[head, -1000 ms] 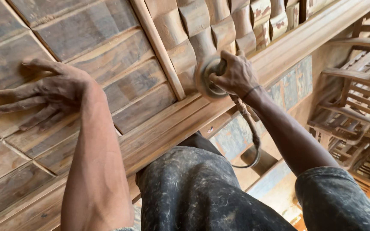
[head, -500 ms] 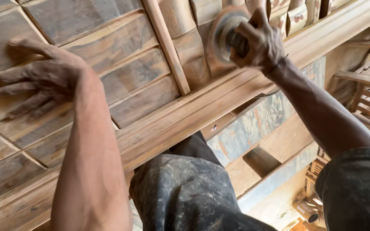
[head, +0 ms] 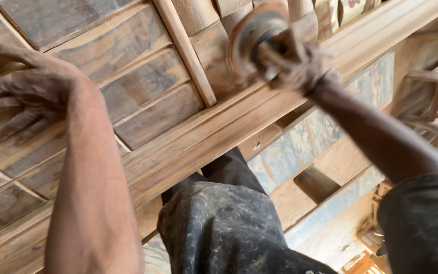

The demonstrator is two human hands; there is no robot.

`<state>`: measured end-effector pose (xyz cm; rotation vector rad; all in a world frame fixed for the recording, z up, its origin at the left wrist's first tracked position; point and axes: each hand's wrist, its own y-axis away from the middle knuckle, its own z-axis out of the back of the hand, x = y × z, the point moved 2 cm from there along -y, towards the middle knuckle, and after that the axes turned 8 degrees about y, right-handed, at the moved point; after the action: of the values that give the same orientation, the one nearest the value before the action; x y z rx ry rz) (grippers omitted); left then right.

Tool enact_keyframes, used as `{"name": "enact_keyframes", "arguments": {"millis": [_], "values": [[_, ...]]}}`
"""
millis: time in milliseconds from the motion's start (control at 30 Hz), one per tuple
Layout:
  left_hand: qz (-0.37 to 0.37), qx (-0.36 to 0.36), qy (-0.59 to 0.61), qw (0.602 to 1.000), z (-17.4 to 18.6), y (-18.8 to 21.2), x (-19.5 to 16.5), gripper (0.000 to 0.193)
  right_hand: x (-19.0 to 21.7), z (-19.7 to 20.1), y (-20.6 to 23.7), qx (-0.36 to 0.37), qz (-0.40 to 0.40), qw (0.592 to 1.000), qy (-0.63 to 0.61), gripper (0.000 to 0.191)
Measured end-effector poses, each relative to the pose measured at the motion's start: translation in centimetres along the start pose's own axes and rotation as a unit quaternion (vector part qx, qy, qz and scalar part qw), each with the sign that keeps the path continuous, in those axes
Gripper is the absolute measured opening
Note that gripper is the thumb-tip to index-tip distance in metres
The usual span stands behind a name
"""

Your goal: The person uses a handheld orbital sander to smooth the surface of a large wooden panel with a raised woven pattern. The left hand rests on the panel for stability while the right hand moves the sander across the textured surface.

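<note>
Right hand (head: 292, 61) is wrapped tight around a round disc sander with an orange-rimmed pad (head: 254, 35) pressed on the carved slats of the big brown wooden panel (head: 143, 96), left hand (head: 24, 94) splayed flat nearby, so honestly a tilted disc could gouge the wood or skate toward those fingers.

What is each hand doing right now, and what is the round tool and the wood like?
Left hand: flat, fingers spread, pressed on the wooden panel.
Right hand: closed around the sanding disc tool.
Sanding disc tool: blurred, held against the carved wood.
Wooden panel: bare, dusty, lying under both hands.
</note>
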<state>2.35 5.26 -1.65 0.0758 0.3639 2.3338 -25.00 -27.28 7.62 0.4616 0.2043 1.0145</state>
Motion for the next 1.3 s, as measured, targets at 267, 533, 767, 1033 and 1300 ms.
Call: {"name": "enact_keyframes", "arguments": {"millis": [267,533,767,1033,1300], "values": [[0.023,-0.002,0.000,1.000,1.5,1.0,-1.2,0.089,-0.3,0.7,-0.2,0.034,-0.027,0.999,-0.009,0.035],[0.027,0.015,-0.003,1.000,3.1,2.2,-1.0,0.087,2.3,-0.5,-0.3,0.024,0.001,0.999,-0.025,0.034],[0.027,-0.012,0.018,0.999,2.4,1.9,-1.2,0.088,0.0,1.2,-0.3,0.006,-0.028,0.999,-0.037,0.033],[0.008,-0.018,-0.004,1.000,1.3,1.2,-0.6,0.087,-1.1,0.0,-0.4,-0.045,-0.036,0.997,-0.049,0.033],[0.007,-0.020,-0.003,1.000,1.1,1.1,-0.9,0.087,-0.5,0.1,0.1,-0.053,-0.025,0.997,-0.044,0.032]]}}
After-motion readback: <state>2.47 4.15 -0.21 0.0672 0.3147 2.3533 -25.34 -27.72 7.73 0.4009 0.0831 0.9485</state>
